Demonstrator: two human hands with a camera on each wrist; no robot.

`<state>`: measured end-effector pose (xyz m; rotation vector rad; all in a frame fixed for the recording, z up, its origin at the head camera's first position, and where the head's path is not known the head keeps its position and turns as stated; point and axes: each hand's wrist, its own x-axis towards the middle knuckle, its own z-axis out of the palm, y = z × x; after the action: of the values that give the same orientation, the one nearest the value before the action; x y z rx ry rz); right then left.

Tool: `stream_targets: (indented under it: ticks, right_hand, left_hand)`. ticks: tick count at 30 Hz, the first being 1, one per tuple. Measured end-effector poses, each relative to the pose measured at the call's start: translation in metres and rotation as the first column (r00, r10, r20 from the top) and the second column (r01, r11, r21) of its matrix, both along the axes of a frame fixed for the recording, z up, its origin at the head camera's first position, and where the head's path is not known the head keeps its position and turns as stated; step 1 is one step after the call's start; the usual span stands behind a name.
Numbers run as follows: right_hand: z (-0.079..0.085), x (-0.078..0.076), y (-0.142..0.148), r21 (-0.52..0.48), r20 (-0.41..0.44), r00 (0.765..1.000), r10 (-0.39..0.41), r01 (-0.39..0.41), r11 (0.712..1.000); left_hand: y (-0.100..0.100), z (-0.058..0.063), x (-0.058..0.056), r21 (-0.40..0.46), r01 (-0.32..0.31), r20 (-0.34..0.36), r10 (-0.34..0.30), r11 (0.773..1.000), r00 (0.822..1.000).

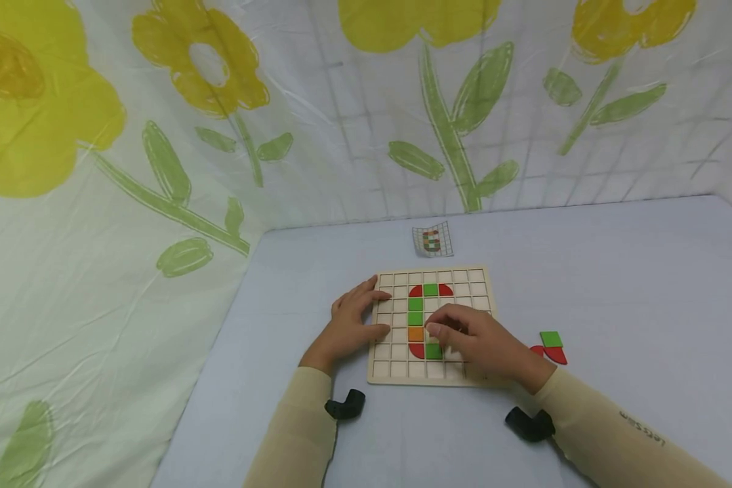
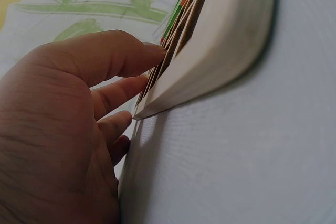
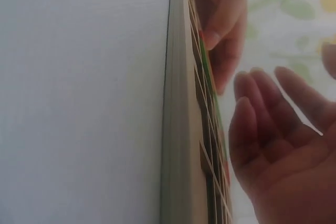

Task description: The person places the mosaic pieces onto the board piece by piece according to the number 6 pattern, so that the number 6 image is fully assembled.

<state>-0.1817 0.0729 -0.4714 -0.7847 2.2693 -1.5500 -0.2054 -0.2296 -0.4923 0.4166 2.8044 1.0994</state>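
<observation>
A wooden grid board point(image 1: 381, 372) lies on the table. Green squares point(image 1: 415, 304), an orange square point(image 1: 415, 334) and red rounded pieces point(image 1: 416, 350) sit in its cells as a partial outline. My left hand point(image 1: 349, 327) rests at the board's left edge, thumb and fingers spread over the rim; the left wrist view shows the thumb point(image 2: 126, 56) at the rim. Over the board's middle hovers my right hand point(image 1: 482, 341), thumb and index finger close together beside the orange square. In the right wrist view its fingers point(image 3: 268, 108) are loosely bent, with no piece visible between them.
A small printed pattern card point(image 1: 442, 245) lies behind the board. Right of the board are a loose green square point(image 1: 551, 339) and red rounded pieces point(image 1: 556, 355), partly behind my right hand. A flowered cloth point(image 1: 366, 135) hangs at the back and left.
</observation>
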Motion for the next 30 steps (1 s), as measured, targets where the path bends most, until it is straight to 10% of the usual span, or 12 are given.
stream_targets:
  ticks: [11,30]
  right_hand:
    - [-0.001,-0.005,0.008,-0.180,0.023,1.000,0.018,-0.013,0.984]
    - [0.004,-0.010,0.042,-0.206,-0.082,0.995,-0.052,0.034,0.978]
  left_hand:
    - [0.000,0.001,0.002,0.011,0.002,0.000,-0.002,1.000,1.000]
    - [0.001,0.000,0.000,0.007,-0.004,0.009,0.004,1.000,1.000]
